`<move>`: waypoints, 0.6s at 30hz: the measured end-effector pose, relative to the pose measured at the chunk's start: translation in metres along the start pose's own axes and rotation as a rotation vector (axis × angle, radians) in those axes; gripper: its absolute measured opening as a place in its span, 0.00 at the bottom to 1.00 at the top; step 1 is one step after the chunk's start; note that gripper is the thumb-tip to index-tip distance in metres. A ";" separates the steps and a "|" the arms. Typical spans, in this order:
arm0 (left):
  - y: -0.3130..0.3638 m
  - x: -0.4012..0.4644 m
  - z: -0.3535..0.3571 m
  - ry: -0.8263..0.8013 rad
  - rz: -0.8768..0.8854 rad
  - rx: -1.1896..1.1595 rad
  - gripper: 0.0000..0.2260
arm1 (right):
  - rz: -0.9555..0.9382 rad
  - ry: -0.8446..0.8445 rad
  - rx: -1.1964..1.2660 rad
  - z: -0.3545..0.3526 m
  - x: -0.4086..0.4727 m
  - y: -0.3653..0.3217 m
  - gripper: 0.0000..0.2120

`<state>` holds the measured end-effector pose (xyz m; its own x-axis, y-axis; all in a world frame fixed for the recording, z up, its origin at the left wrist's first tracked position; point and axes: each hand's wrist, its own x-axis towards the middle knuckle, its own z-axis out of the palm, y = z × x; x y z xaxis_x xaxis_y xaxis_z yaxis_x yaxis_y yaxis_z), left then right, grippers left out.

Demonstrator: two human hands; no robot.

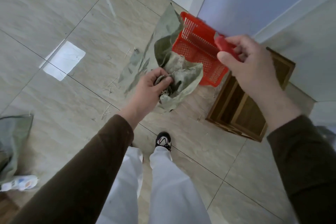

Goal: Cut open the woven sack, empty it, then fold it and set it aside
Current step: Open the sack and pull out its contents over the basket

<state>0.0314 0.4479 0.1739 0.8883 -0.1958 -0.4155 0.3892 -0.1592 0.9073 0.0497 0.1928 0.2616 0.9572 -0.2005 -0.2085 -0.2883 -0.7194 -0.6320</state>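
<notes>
A crumpled grey-green woven sack [179,76] hangs in the middle of the head view, above the tiled floor. My left hand [153,85] grips it by a bunched part near its lower left. One flap of the sack stands up toward the far wall. My right hand [249,63] is raised to the right of the sack and holds a red-handled knife [225,47], whose short blade points up and left. The knife is apart from the sack.
A red plastic basket [198,49] lies tilted on the floor behind the sack, against the white wall. A wooden crate [241,107] sits to the right. Another grey-green sack [12,143] lies at the left edge beside someone's shoe [20,182]. Straw bits litter the tiles.
</notes>
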 end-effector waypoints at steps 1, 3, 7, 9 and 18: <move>0.007 0.002 0.005 -0.013 0.036 -0.001 0.09 | 0.043 -0.098 0.088 0.014 -0.007 -0.006 0.17; 0.019 0.005 0.011 -0.044 0.117 0.019 0.07 | 0.105 -0.211 0.277 0.033 -0.016 -0.013 0.21; 0.024 0.003 0.009 -0.134 0.294 0.298 0.03 | 0.141 -0.310 0.414 0.054 -0.004 -0.025 0.22; 0.024 -0.002 0.008 -0.118 0.338 0.367 0.01 | 0.182 -0.231 0.417 0.062 0.005 -0.026 0.08; -0.005 -0.021 -0.031 0.405 0.043 0.481 0.24 | 0.352 -0.031 0.817 0.051 -0.010 -0.006 0.03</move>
<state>0.0183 0.4831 0.1804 0.9593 0.1552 -0.2360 0.2814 -0.5956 0.7524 0.0407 0.2330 0.2287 0.8125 -0.2939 -0.5034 -0.5032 0.0823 -0.8602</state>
